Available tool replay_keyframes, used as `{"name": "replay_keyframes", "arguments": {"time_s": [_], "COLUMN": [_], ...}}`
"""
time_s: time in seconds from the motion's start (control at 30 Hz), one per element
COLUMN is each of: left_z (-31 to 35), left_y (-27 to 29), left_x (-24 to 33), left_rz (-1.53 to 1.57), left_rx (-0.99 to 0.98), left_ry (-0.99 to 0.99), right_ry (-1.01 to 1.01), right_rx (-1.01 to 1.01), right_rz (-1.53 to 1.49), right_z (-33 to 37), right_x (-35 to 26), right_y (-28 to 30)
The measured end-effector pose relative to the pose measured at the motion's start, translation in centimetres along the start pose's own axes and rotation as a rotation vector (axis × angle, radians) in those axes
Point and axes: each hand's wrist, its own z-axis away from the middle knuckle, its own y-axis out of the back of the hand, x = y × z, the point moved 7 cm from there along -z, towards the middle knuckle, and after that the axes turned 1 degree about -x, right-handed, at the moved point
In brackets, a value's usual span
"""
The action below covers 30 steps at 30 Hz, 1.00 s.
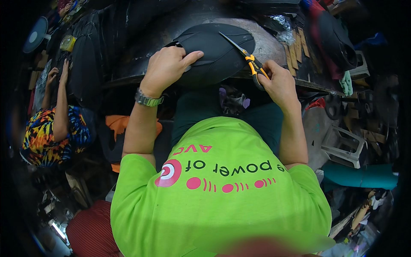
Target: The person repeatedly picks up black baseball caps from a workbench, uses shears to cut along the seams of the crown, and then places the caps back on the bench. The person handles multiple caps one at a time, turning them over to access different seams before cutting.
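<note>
A rounded black fabric piece (pixel 209 51) with curved seam lines lies at the table's near edge, partly overhanging it. My left hand (pixel 169 64) grips its left side, thumb stretched over the top and the other fingers mostly hidden. A pair of scissors (pixel 253 64) with yellow and black handles is in my right hand (pixel 278 83), at the right side of the piece. Its blades look closed and point up and to the left, over the black fabric. Some fingers of my right hand are hidden behind the handles.
The dark table (pixel 143 60) carries wooden strips (pixel 295 49) and crumpled clear plastic (pixel 281 23) at the right. A co-worker's hands (pixel 60 75) rest by black fabric (pixel 85 64) at the left. A white plastic stool (pixel 342 145) and a teal roll (pixel 359 176) stand at the right.
</note>
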Motion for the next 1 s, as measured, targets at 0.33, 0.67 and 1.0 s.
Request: {"name": "replay_keyframes", "arguments": {"time_s": [0.33,0.67,1.0], "left_z": [2.9,6.2,13.3], "left_y": [-1.0,-0.1,0.5], "left_x": [-4.1,-8.3,-13.3], "left_rz": [0.702,1.086,1.24], "left_rx": [-0.194,-0.051,0.088], "left_ry": [0.049,0.405,0.535], "right_ry": [0.036,-0.092,-0.046], "right_rx": [-0.139,-0.57,-1.024], "right_rz": [-0.118,-0.864,-1.066], "right_z": [0.8,1.2,4.8], "right_x": [0.8,1.4,-0.1], "right_y": [-1.9,-5.7,-11.7]}}
